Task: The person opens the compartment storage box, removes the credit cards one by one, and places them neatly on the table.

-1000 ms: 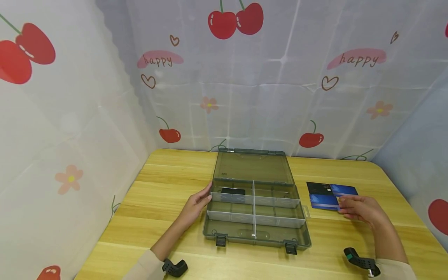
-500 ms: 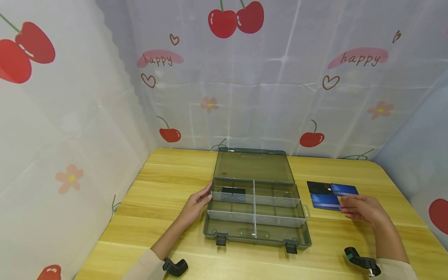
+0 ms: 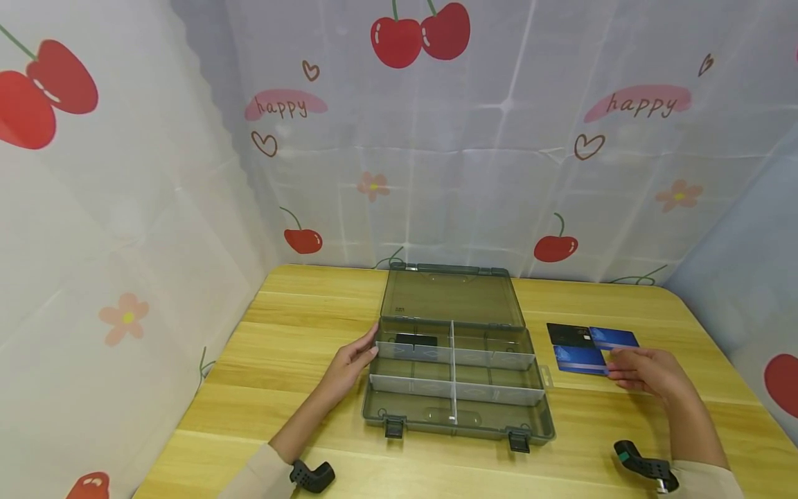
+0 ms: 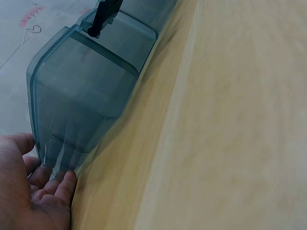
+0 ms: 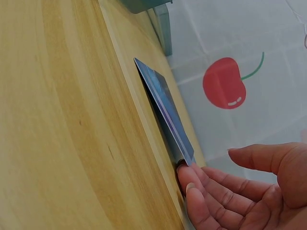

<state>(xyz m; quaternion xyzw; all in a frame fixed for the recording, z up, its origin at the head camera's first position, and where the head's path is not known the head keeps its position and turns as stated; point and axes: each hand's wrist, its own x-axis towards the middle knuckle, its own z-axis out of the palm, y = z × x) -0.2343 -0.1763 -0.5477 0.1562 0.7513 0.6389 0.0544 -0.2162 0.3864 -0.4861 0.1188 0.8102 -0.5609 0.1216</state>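
My left hand (image 3: 350, 367) rests against the left side of an open, smoky-green compartment box (image 3: 502, 436). In the left wrist view, the fingertips touch the box wall and the thumb lies by its rim. A black card (image 3: 416, 340) is in the back left compartment. Right of the box, my right hand (image 3: 645, 373) touches the right edge of a blue card (image 3: 578, 359). The right wrist view shows fingers (image 5: 223, 191) at the card's end, with the thumb held apart from it. Another black card (image 3: 569, 335) and a second blue card (image 3: 614, 338) lie behind.
The box's lid (image 3: 451, 298) lies back toward the patterned curtain (image 3: 436, 208). Two latches, one a black clip (image 3: 393, 427), hang at its front. A hanging tab (image 3: 546, 376) sticks out on the box's right. The wooden table (image 3: 299, 305) carries everything.
My right fingertips have shifted very slightly to the right at the blue card's edge. My left hand and the box have stayed in place.
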